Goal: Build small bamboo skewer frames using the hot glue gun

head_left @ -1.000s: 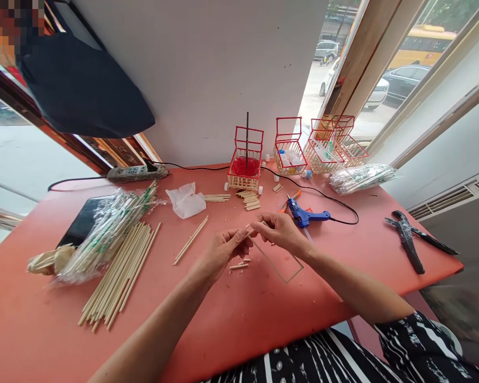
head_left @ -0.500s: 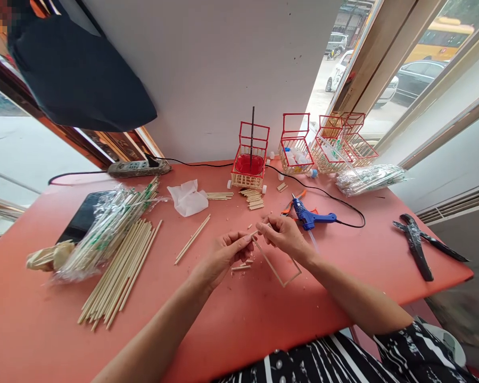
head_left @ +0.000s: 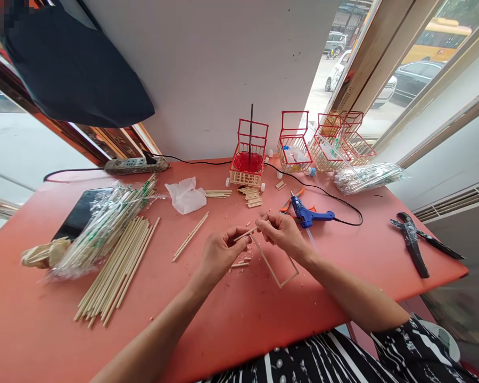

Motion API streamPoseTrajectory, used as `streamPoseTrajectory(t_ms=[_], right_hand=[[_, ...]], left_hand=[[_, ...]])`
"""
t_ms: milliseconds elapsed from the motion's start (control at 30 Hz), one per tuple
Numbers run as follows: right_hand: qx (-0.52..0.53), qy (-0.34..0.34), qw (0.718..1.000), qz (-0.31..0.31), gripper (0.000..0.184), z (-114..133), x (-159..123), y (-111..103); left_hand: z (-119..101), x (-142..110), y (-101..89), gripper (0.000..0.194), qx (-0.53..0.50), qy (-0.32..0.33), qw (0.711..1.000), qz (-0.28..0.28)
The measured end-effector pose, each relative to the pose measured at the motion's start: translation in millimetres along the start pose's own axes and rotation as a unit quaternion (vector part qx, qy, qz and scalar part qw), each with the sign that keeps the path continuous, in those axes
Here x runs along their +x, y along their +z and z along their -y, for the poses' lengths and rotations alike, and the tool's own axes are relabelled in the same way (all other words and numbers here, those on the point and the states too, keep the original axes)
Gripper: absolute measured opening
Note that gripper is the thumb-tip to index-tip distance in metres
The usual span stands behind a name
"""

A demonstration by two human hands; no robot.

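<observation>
My left hand (head_left: 223,250) is closed, thumb and fingers around a short wooden stick (head_left: 244,235) near the middle of the table. The stick's right end meets the fingertips of my right hand (head_left: 278,233). That hand is also closed, pinching at the top of a thin rectangular frame of wooden sticks (head_left: 268,263), which hangs tilted below it. Part of the frame is hidden behind my right hand. A few cut stick pieces (head_left: 239,264) lie beside my left fingers. Just beyond my right hand rests a blue glue gun (head_left: 309,214), with orange-handled pliers (head_left: 286,206) partly behind it.
Long sticks (head_left: 117,271) and a plastic bag of sticks (head_left: 104,229) lie at left. A stick cart with a red dish (head_left: 248,162) and several red-rimmed stick baskets (head_left: 295,151) stand at the back. Black-handled cutters (head_left: 411,244) lie right; a power strip (head_left: 135,166) is back left.
My left fingers have shifted and the short stick now shows more fully between my hands. The frame remains below my right hand. The whole view has moved slightly.
</observation>
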State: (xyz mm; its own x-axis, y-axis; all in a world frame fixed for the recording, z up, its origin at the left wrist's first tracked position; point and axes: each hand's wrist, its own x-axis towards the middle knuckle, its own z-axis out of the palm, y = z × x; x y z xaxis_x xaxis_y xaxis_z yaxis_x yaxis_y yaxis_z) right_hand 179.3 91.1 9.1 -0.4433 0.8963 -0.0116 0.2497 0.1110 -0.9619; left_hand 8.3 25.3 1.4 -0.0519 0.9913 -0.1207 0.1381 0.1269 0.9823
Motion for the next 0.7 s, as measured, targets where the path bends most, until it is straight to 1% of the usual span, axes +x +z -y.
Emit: streamPoseTrajectory(t_ms=[67,167,233,367,433,533,633,700], right_hand=[[0.008,0.003,1.0,0.001,0.039,-1.6,0.5,0.4],[0.017,0.006,1.0,0.004,0.04,-4.0,0.7,1.1],[0.019,0.006,1.0,0.002,0.039,-4.8,0.3,1.6],[0.025,0.005,1.0,-0.002,0.038,-3.4,-0.8,3.1],[0.031,0.005,1.0,-0.003,0.039,-2.3,-1.5,3.9],[0.033,0.005,0.999,-0.005,0.039,-1.7,-2.1,4.5],[0.027,0.003,1.0,-0.005,0.037,-1.9,-2.0,3.8],[0.023,0.002,1.0,-0.01,0.036,-1.9,-1.5,3.0]], left_hand=[[0.5,-2.9,1.1,0.021,0.097,0.066,0.992,-0.047],[1.0,-6.2,1.6,0.018,0.193,0.167,0.963,-0.08],[1.7,-6.8,1.3,0.016,0.223,0.207,0.949,-0.084],[3.6,-7.1,1.5,0.016,0.261,0.264,0.924,-0.094],[3.6,-7.9,2.0,0.017,0.269,0.281,0.916,-0.099],[2.6,-9.3,2.2,0.018,0.273,0.288,0.913,-0.099],[2.4,-9.1,1.6,0.018,0.269,0.278,0.918,-0.091],[3.6,-7.6,1.5,0.019,0.257,0.26,0.927,-0.085]])
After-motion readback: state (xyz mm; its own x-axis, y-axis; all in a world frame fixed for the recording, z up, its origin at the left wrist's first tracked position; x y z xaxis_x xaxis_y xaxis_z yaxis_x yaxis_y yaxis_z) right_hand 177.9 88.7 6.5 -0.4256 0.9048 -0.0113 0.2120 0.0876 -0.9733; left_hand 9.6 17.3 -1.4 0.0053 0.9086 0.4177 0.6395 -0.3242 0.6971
